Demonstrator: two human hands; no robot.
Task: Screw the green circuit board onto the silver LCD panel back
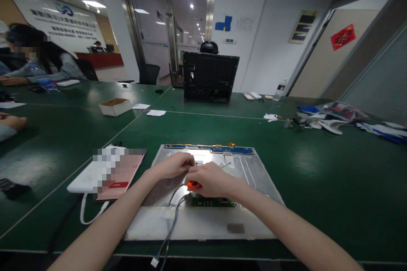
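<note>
An LCD panel (152,224) lies flat on the table, its metal back facing up. My right hand (211,180) is closed around an orange-handled screwdriver (193,185), whose thin shaft sticks out on the far right side of the hand. Partly under that hand is a green circuit board (213,202). Close beside it, my left hand (178,165) has its fingers curled together over the panel; what they hold, if anything, is hidden. Dark cables (173,224) run from near the board over the panel's front edge to a white connector (154,261). A blue board strip (203,148) lines the far edge.
Left of the panel lie a white device (82,178) with a cable and a pink booklet (127,169). A white box (115,107) and a black monitor housing (210,78) stand farther back. Assorted parts and bags (330,118) lie right. Other people sit at the left.
</note>
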